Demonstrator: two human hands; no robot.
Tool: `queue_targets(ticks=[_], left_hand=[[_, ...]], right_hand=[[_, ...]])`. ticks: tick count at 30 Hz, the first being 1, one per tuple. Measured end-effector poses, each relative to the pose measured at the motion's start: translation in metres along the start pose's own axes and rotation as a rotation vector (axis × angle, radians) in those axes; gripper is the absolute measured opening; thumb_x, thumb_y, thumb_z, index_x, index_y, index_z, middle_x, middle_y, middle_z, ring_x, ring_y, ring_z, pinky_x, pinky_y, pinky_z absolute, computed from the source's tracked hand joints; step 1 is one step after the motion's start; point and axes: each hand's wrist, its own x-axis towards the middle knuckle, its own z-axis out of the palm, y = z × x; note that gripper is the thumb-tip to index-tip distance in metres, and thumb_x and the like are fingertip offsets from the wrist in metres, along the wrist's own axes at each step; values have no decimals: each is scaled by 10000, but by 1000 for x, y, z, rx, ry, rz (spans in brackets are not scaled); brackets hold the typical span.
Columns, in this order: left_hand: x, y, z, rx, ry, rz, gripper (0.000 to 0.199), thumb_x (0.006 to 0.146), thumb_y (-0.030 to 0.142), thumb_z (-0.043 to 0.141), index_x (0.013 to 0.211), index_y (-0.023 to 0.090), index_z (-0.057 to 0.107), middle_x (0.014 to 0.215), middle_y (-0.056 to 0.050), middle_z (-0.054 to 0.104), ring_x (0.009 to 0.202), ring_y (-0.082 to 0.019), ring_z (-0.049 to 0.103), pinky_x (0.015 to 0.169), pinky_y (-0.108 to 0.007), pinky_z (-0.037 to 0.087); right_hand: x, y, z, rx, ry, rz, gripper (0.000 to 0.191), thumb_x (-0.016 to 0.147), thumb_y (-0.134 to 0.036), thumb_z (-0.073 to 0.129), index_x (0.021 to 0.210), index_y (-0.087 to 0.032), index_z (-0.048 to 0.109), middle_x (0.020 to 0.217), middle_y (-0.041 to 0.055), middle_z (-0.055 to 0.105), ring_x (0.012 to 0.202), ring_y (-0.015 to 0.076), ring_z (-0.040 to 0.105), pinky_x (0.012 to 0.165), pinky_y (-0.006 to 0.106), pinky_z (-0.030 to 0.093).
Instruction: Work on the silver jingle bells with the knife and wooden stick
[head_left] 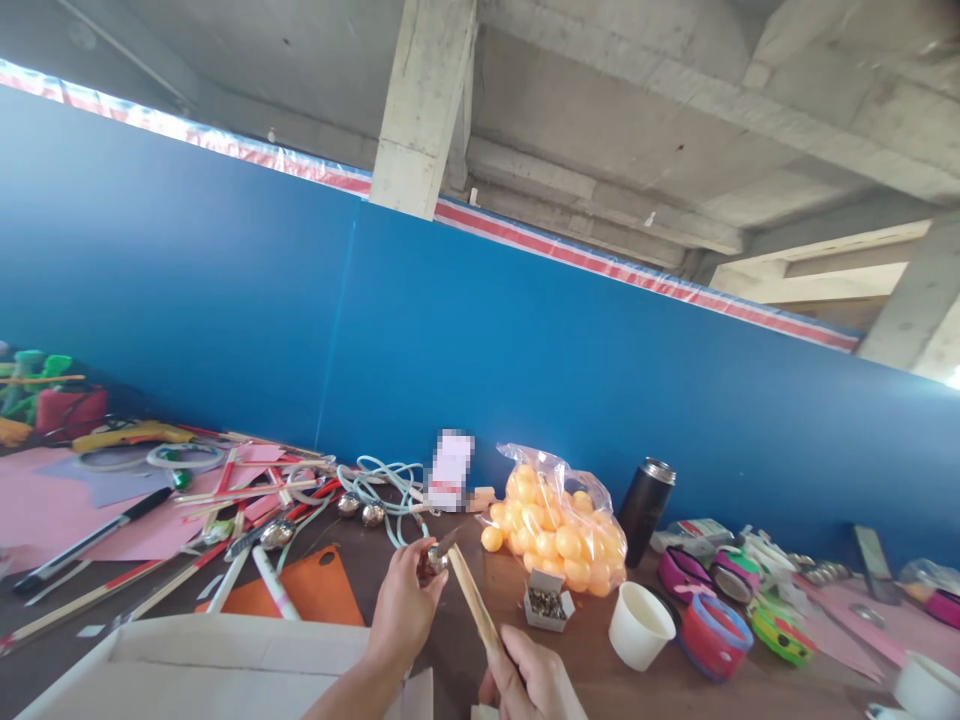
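Observation:
My left hand (403,610) pinches a small shiny metal ball (436,560) between thumb and fingers, above the table. In my right hand (534,678) is a hammer, gripped by its pale wooden handle (475,603). The hammer's small dark head (448,543) is beside the ball; whether they touch I cannot tell. Right of the handle, a small open box (556,624) holds many tiny metal pieces, perhaps tacks. Behind it sits a clear plastic bag of orange balls (559,525).
A white paper cup (641,627), a black bottle (646,510) and colourful straps (716,635) lie to the right. Leftward are an orange sheet (326,590), red-and-wood sticks (120,592), pale cords (382,480) and white cardboard (225,670). A blue partition (525,330) stands behind.

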Motion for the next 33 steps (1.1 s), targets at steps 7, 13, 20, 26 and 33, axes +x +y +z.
queue_targets(ticks=[7, 13, 20, 26, 33], left_hand=[[0, 2, -1, 26, -22, -9, 393, 691, 273, 528, 1071, 173, 550, 959, -41, 557, 775, -149, 589, 788, -297, 467], [0, -3, 2, 18, 3, 22, 393, 684, 253, 532, 1073, 199, 551, 936, -24, 558, 772, -144, 581, 785, -295, 464], [1, -3, 1, 17, 18, 8, 388, 679, 252, 531, 1061, 187, 551, 962, -37, 556, 766, -148, 583, 785, -308, 465], [1, -5, 2, 3, 22, 2, 389, 676, 274, 536, 1053, 184, 559, 930, -34, 569, 768, -157, 586, 779, -311, 463], [1, -7, 3, 0, 27, 5, 388, 675, 297, 545, 1046, 185, 567, 938, -38, 573, 766, -159, 590, 777, -309, 462]], right_hand=[[3, 4, 0, 13, -39, 4, 457, 892, -553, 278, 692, -191, 472, 586, 26, 633, 397, 85, 506, 392, 162, 333], [3, 5, -1, 32, -37, 8, 468, 884, -572, 274, 703, -192, 478, 590, 22, 633, 387, 81, 504, 392, 161, 334], [2, -1, -1, 11, -9, 3, 470, 891, -555, 276, 673, -193, 481, 551, 3, 603, 392, 78, 482, 413, 161, 337], [2, 2, 1, -32, -3, 10, 471, 892, -548, 282, 662, -193, 489, 533, 11, 598, 420, 96, 501, 419, 168, 336], [0, -2, 0, -37, -9, -10, 487, 888, -565, 276, 660, -197, 500, 518, 1, 584, 432, 99, 506, 447, 171, 352]])
